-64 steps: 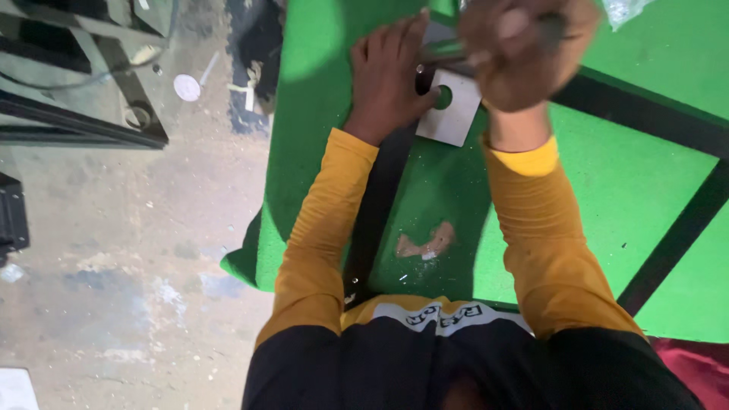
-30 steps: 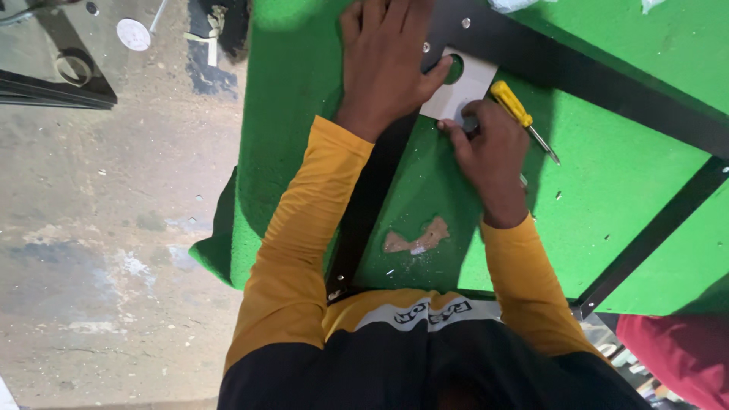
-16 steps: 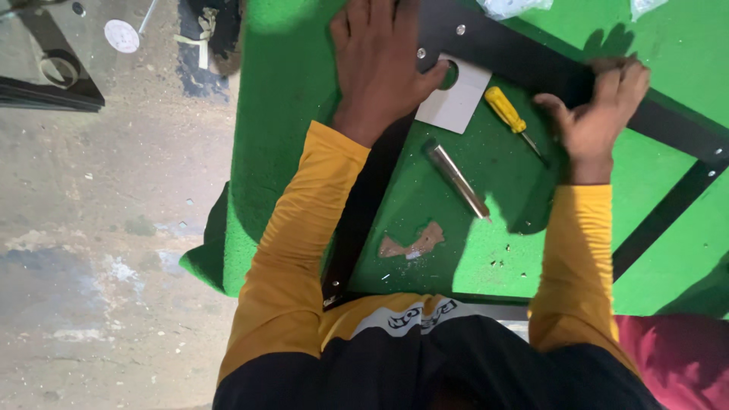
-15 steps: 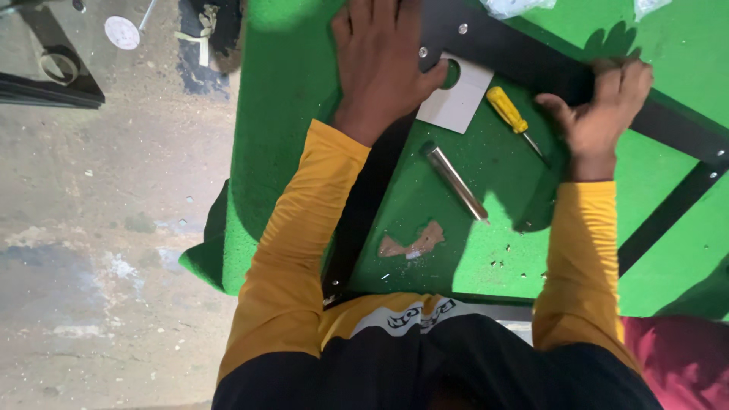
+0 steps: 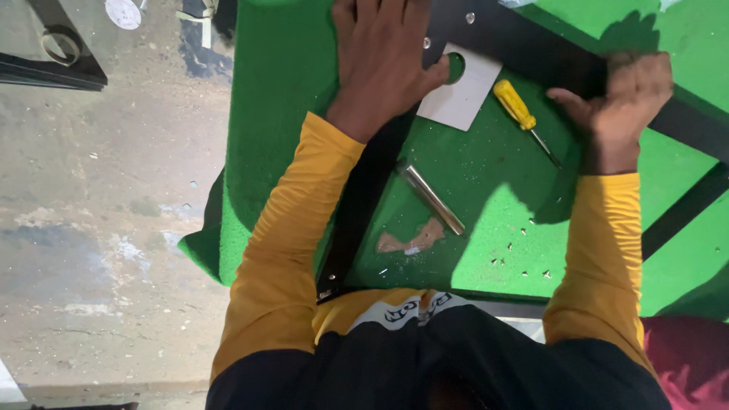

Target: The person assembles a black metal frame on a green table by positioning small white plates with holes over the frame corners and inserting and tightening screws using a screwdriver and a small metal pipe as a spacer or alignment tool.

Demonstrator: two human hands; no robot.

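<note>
- far left there's dusty concrete floor [image 5: 99, 228], with a black metal frame [image 5: 53, 68] lying on it up in the corner and a small white round thing [image 5: 123, 12] next to that
- then comes the bench [image 5: 273, 91], covered in bright green felt-like stuff with little metal chips scattered over it
- left hand [image 5: 383, 64] is flat on the bench, fingers spread, palm down over a black bar; the thumb reaches right and touches the edge of the white plate
- the black bar [image 5: 364, 205] runs from under that hand down toward the body, ending near the bench edge with a small screw in it
- white plate [image 5: 459, 95] is a small rectangle lying flat just right of the left hand, with a round hole in its left end showing green through it
- below the plate lies a short silver metal rod [image 5: 431, 197] on the green, angled, not touching either hand
- near the rod there's a worn brownish patch [image 5: 410, 239] in the covering
- yellow-handled screwdriver [image 5: 524, 118] lies loose just right of the plate, tip pointing down-right, between both hands
- right hand [image 5: 619, 102] is curled around the edge of another wide black bar [image 5: 547, 53] that crosses the top of the bench, fingers wrapped, thumb out toward the screwdriver but not on it
- both sleeves are yellow
</note>
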